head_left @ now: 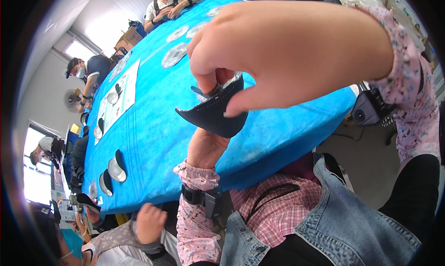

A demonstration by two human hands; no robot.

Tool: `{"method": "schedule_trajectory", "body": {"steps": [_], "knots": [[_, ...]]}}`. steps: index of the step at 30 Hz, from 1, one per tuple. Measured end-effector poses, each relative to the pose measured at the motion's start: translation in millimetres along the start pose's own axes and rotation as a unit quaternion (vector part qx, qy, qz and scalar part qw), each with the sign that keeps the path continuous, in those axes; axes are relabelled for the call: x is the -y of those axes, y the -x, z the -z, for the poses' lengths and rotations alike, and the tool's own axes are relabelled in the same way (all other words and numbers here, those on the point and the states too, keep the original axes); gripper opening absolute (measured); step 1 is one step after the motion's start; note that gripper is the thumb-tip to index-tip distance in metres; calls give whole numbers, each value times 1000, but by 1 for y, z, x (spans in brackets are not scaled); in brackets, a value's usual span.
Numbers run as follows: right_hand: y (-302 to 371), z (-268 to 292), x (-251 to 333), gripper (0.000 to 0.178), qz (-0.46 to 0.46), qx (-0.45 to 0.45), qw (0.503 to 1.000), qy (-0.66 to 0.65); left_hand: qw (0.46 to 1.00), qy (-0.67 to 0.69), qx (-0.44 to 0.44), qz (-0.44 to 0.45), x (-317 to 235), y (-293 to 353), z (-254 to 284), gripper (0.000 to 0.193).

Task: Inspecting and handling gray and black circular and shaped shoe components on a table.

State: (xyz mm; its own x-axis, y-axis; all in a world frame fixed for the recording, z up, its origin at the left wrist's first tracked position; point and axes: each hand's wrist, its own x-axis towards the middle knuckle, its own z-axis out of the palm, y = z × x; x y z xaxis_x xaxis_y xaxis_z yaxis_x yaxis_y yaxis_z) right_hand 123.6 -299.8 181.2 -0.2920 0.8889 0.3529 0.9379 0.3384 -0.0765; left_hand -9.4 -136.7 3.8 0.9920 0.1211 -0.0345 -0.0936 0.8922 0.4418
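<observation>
My right hand (287,53) is raised close to the camera, thumb and fingers pinched on the upper edge of a dark curved shoe-upper piece (215,115) with a silvery lining inside. My left hand (206,148) holds the same piece from below, mostly hidden behind it. Both arms wear pink flowered sleeves, and a black band with a small device sits on the left wrist (201,196). The piece hangs above the edge of a long table with a bright blue cover (153,141).
On the blue table lie several silvery oval pieces (174,55), dark-and-silver pieces (116,166) and a white printed sheet (120,99). Other people sit around the table, one close at my lower left (148,222). A black device (368,108) sits at the right.
</observation>
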Motion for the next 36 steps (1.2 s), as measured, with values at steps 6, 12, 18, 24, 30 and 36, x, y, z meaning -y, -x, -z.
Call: {"method": "schedule_trajectory", "body": {"steps": [6, 12, 18, 24, 30, 36], "knots": [[-3, -7, 3, 16, -36, -52, 998, -31, 1000, -9, 7, -4, -1, 1, 4, 23], [0, -8, -5, 12, -89, -42, 992, -76, 1000, -10, -20, -13, 2, 1, 1, 24], [1, -13, -18, 16, -2, -38, 999, -5, 999, -30, -35, -12, 4, 7, 3, 25], [2, -51, -26, 18, 107, -160, 980, -43, 815, -539, -91, -190, -3, 43, 11, 25], [59, -139, -21, 10, 12, -141, 989, -35, 808, -489, -263, -196, 18, 75, 20, 27], [99, -171, -18, 27, -108, -7, 988, -113, 792, -585, -115, -131, 16, 80, 15, 53]]}}
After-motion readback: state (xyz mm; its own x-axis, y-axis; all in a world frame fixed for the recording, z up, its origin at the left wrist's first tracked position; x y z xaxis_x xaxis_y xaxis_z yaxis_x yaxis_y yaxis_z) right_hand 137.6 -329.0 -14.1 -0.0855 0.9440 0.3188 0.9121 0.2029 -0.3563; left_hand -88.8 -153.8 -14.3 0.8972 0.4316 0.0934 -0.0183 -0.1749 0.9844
